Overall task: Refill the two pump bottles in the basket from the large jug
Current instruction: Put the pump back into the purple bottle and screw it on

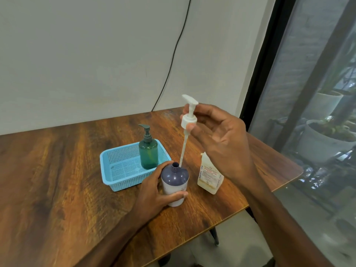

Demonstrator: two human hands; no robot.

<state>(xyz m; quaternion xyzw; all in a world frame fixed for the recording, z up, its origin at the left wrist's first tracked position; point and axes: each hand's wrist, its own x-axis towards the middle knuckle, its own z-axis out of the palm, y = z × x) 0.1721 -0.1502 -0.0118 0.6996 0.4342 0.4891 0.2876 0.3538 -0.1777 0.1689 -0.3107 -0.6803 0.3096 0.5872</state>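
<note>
Wooden table (57, 170): one basket (123, 170), two bottles (175, 182), one jug (209, 175)

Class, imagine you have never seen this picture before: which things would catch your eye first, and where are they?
First, the white pump held high in the right hand, its long tube slanting down to the open neck of the dark bottle, which the left hand grips on the wooden table. Next, the bright blue basket behind it, with a green pump bottle standing in its far right corner.
</note>
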